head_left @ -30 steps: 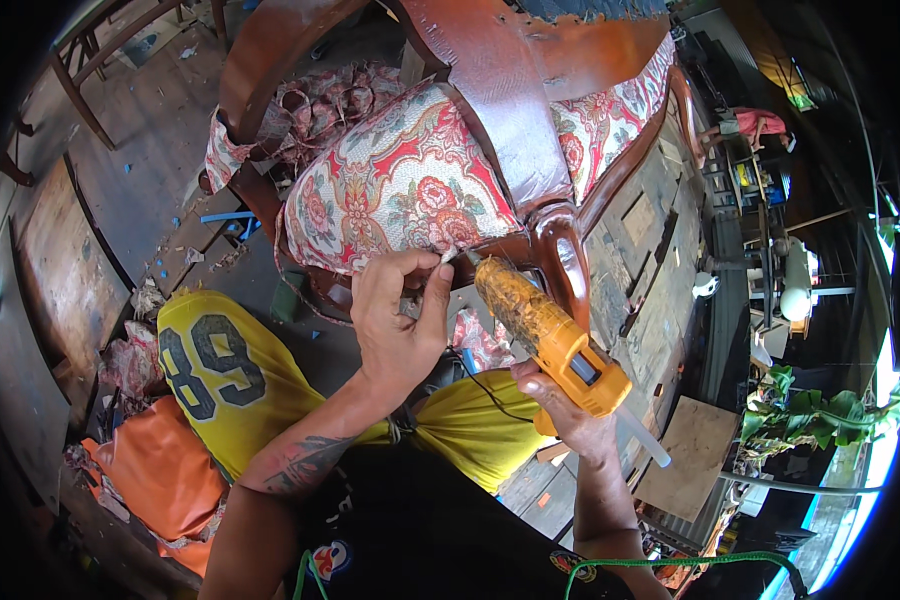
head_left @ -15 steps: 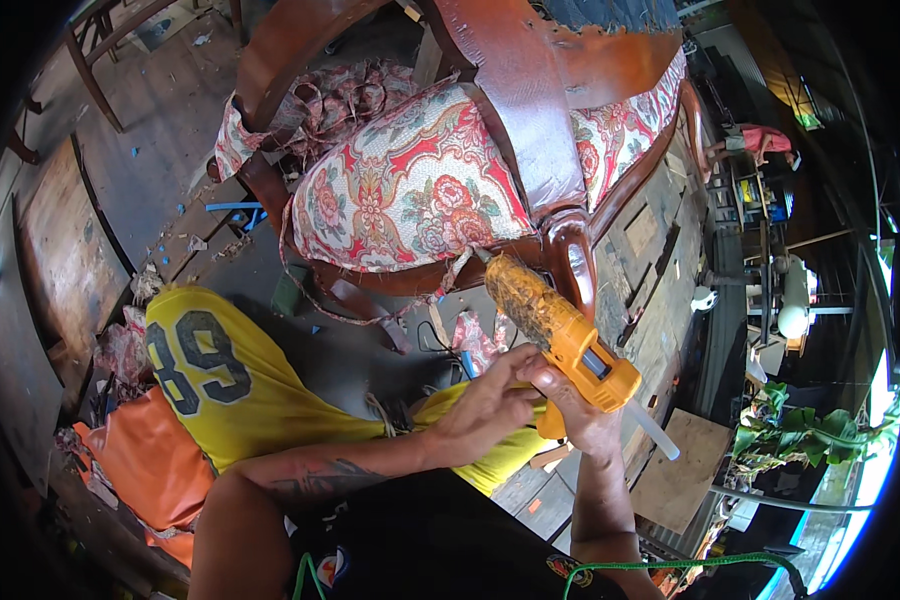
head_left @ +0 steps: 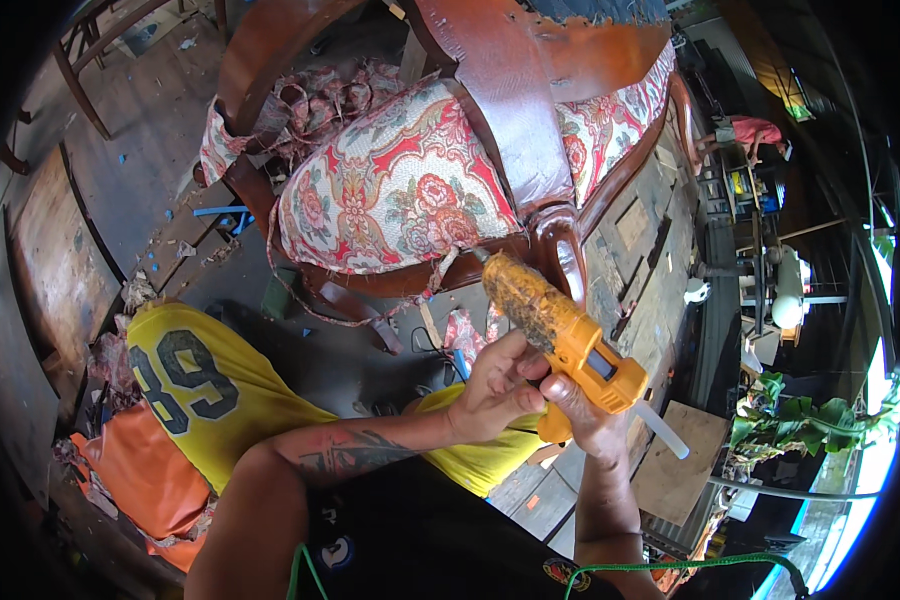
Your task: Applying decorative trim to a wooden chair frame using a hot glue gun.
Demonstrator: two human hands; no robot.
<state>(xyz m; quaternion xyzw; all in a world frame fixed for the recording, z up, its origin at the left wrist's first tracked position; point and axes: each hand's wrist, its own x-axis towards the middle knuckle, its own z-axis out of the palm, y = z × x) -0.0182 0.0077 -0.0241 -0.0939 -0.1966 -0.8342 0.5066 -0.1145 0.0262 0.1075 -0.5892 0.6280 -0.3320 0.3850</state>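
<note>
My right hand (head_left: 588,425) grips the handle of an orange-yellow glue gun (head_left: 560,325), its front barrel caked with dark grime. A translucent glue stick (head_left: 662,430) sticks out of its back end, and the nozzle points up and left toward the chair. My left hand (head_left: 498,392) is close against the gun's underside beside my right thumb, fingers curled and thumb bent in; whatever lies between them is hidden. Just beyond the nozzle is a polished brown wooden chair (head_left: 515,125) with a red and cream floral seat (head_left: 400,190), a frayed fabric strip along its front edge.
Yellow cloth with dark numbers (head_left: 220,375) covers my legs. Orange material (head_left: 145,465) lies at the left. Fabric scraps (head_left: 340,100) and blue strips (head_left: 225,212) are around the chair. A plywood sheet (head_left: 680,465) and green plants (head_left: 815,425) are at right; a person (head_left: 750,130) is far off.
My left hand has shifted slightly right, and its fingers are more curled beside the glue gun. The chair appears slightly farther left; my right hand keeps its grip.
</note>
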